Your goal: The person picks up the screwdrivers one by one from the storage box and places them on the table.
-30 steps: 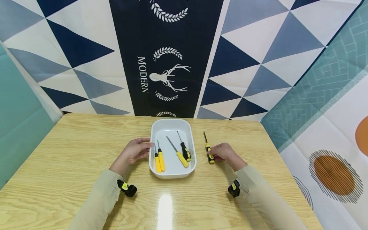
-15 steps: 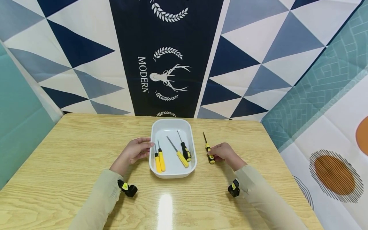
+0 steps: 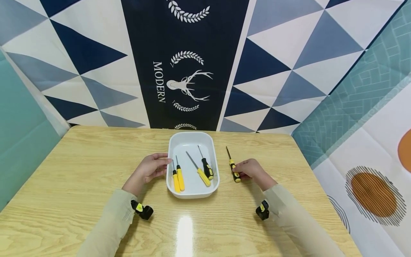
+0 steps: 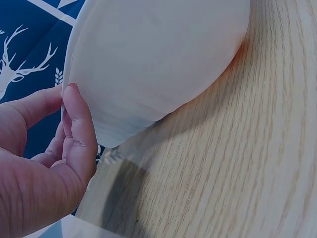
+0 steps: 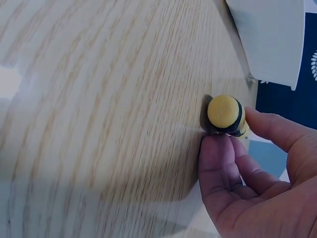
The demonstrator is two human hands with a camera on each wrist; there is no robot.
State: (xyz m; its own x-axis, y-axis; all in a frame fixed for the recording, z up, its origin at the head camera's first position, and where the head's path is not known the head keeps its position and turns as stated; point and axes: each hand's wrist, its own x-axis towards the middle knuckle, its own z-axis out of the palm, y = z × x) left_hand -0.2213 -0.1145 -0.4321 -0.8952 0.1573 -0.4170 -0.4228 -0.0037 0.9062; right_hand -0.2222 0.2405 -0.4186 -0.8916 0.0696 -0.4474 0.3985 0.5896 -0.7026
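A white plastic bin [image 3: 192,192] stands on the table; my left hand [image 3: 153,168] pinches the rim on its left side. In the left wrist view, the thumb and fingers [image 4: 81,134] meet at the bin's edge. To the right of the bin, my right hand [image 3: 252,172] grips the handle of a black-and-yellow screwdriver [image 3: 232,166], its shaft pointing away from me. The right wrist view shows that handle's round yellow end [image 5: 223,111] close to the tabletop. Inside the bin are two yellow screwdrivers [image 3: 178,178] on the left, another yellow screwdriver [image 3: 202,175] and a black-and-yellow screwdriver [image 3: 207,168].
The light wooden table [image 3: 96,160] reaches back to a patterned wall cloth [image 3: 186,71]. Hangings also cover the left and right sides. A bright reflection [image 3: 184,235] lies on the table in front of the bin.
The screwdriver in my right hand has turned slightly, its tip shifting a little to the left. My left hand and the bin stay in place.
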